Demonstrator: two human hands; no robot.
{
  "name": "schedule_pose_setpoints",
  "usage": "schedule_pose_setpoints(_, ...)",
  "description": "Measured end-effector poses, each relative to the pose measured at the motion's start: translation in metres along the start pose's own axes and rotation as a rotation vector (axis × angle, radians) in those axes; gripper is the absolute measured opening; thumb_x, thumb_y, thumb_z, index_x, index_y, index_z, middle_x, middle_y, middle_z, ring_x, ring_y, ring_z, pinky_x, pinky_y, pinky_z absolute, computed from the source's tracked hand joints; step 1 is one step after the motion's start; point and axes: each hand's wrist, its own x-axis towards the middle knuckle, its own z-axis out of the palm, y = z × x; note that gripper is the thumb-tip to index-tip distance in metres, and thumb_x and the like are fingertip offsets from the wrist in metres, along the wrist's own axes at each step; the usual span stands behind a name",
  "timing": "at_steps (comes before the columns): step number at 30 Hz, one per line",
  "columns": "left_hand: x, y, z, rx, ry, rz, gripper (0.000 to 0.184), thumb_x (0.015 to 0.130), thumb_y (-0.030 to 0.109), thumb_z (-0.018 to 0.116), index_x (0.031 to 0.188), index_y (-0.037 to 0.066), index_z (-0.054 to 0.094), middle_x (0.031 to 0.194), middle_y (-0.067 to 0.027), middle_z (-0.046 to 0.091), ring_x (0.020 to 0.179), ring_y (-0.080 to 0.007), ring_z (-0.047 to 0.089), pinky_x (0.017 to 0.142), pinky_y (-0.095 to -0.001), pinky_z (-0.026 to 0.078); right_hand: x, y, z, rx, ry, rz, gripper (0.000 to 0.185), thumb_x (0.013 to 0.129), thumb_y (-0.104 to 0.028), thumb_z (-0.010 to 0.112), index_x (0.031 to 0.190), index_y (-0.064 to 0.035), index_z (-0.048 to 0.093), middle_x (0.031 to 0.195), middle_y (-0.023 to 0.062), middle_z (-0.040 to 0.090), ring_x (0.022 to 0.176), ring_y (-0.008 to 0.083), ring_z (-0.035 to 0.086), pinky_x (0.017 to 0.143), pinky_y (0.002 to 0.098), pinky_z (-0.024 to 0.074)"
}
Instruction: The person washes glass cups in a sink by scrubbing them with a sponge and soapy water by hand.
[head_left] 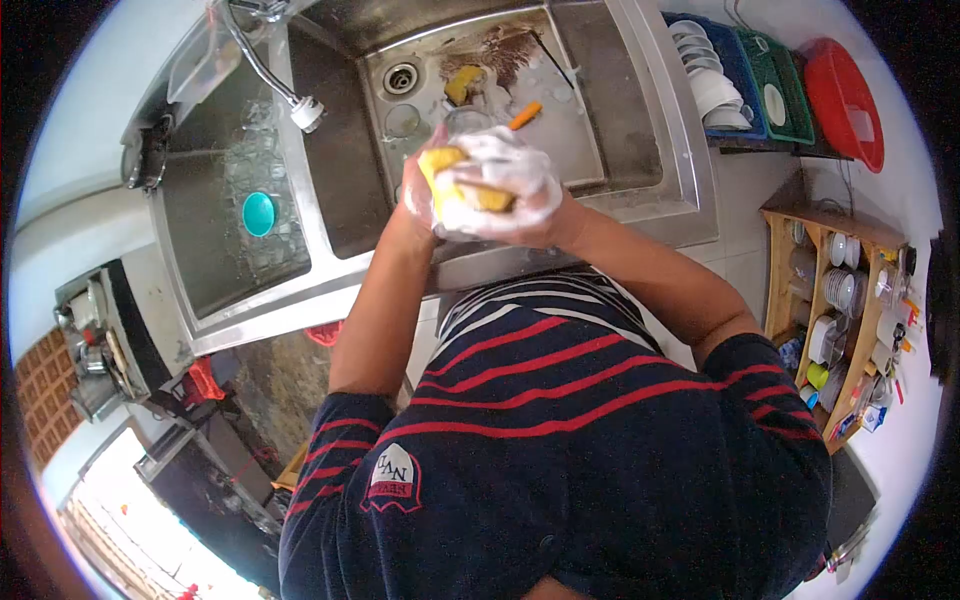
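Observation:
Thick white foam covers my two hands, which are together over the near side of the sink basin. Between them is a yellow sponge (440,163), partly buried in suds. My left hand (419,190) is closed around its left side. My right hand (535,213) presses on it from the right, its fingers largely hidden by foam and blur. Just beyond the hands, a clear glass (467,121) and an orange-handled utensil (525,115) lie in the basin. Another yellow sponge-like piece (463,85) rests farther back, beside brown residue. A round clear item (403,121) sits near the drain (400,79).
In the left basin are many clear glasses (255,150) and a teal bowl (258,214). A faucet (307,113) hangs over the divider. On the right stand a blue dish rack (745,75), a green basket (785,85), a red basin (843,105) and a wooden shelf (780,270).

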Motion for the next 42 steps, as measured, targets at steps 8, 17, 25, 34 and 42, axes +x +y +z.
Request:
schedule_pose_setpoints(8,0.002,-0.001,0.000,-0.088,-0.116,-0.050,0.050,0.095,0.040,0.037,0.123,0.000,0.049,0.117,-0.0211,0.056,0.105,-0.0360,0.056,0.091,-0.0474,0.047,0.005,-0.004,-0.004,0.060,-0.047,0.278,0.042,0.067,-0.022,0.075,0.105,-0.0081,0.066,0.114,0.0140,0.060,0.106,0.0300,0.057,0.091,0.0420,0.0449)
schedule_pose_setpoints(17,0.000,-0.003,0.014,0.125,0.070,-0.160,0.051,0.093,0.044,0.044,0.109,-0.004,0.055,0.090,-0.0196,0.064,0.075,-0.0329,0.064,0.067,-0.0470,0.054,-0.032,0.050,0.011,0.129,0.031,0.776,0.024,0.084,-0.014,0.056,0.108,-0.0120,0.063,0.120,0.0143,0.056,0.097,0.0276,0.061,0.083,0.0340,0.0488)
schedule_pose_setpoints(25,-0.007,-0.003,0.013,-0.073,-0.005,0.019,0.044,0.092,0.037,0.046,0.112,-0.002,0.054,0.101,-0.0204,0.063,0.089,-0.0320,0.064,0.083,-0.0454,0.052,-0.021,0.012,0.019,0.109,0.271,-0.092,0.039,0.069,-0.019,0.073,0.107,-0.0098,0.065,0.117,0.0133,0.058,0.108,0.0324,0.056,0.093,0.0449,0.0417)
schedule_pose_setpoints(34,0.001,-0.003,0.013,-0.005,-0.033,-0.163,0.049,0.091,0.041,0.046,0.117,0.000,0.053,0.099,-0.0206,0.064,0.080,-0.0375,0.063,0.073,-0.0542,0.052,-0.006,0.039,0.016,0.401,0.246,0.947,0.042,0.077,-0.019,0.067,0.114,-0.0015,0.059,0.105,0.0148,0.063,0.091,0.0260,0.062,0.078,0.0320,0.0486)
schedule_pose_setpoints(42,-0.002,-0.002,0.022,-0.081,0.119,-0.040,0.040,0.092,0.030,0.045,0.117,0.000,0.053,0.103,-0.0199,0.063,0.089,-0.0333,0.063,0.087,-0.0479,0.049,-0.017,0.030,0.019,0.089,0.122,0.567,0.043,0.080,-0.022,0.065,0.117,-0.0029,0.056,0.105,0.0129,0.063,0.094,0.0248,0.062,0.083,0.0313,0.0472)
